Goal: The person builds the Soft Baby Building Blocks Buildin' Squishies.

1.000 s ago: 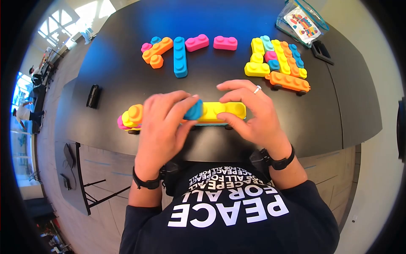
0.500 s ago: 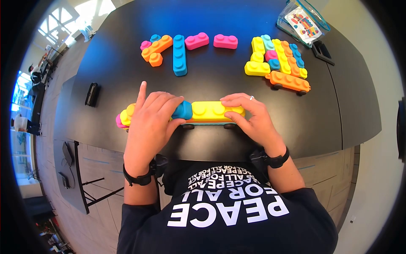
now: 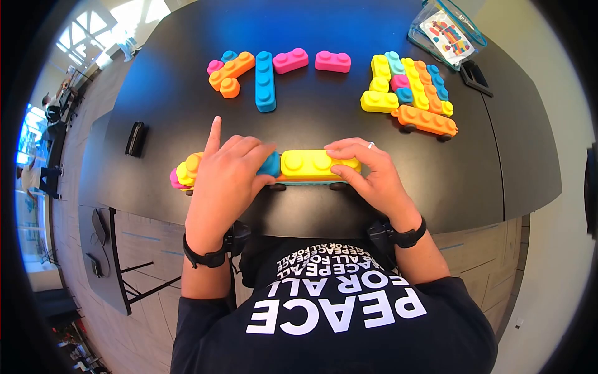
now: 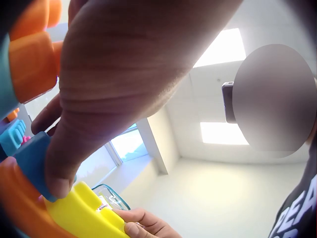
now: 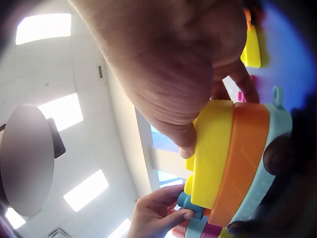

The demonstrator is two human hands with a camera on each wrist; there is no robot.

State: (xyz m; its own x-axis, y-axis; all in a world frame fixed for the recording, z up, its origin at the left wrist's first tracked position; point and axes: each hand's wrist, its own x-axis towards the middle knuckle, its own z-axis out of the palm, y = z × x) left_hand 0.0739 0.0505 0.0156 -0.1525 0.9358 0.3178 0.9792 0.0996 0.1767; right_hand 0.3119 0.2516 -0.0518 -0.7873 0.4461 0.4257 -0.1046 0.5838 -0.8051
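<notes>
The blue block (image 3: pixel 271 164), tipped up against the yellow block (image 3: pixel 305 163) a second ago, has come down just beside its left end, atop the wheeled stack on the near part of a black table (image 3: pixel 324 124). To my eye, that nearly completes the top row; whether it is fully seated, I can't tell. The left hand (image 3: pixel 227 168) pinches the blue block, one finger sticking out; the right hand (image 3: pixel 372 172) grips the yellow one's right end. Loose blocks (image 3: pixel 265 84) and an orange car (image 3: pixel 427 121) lie beyond.
</notes>
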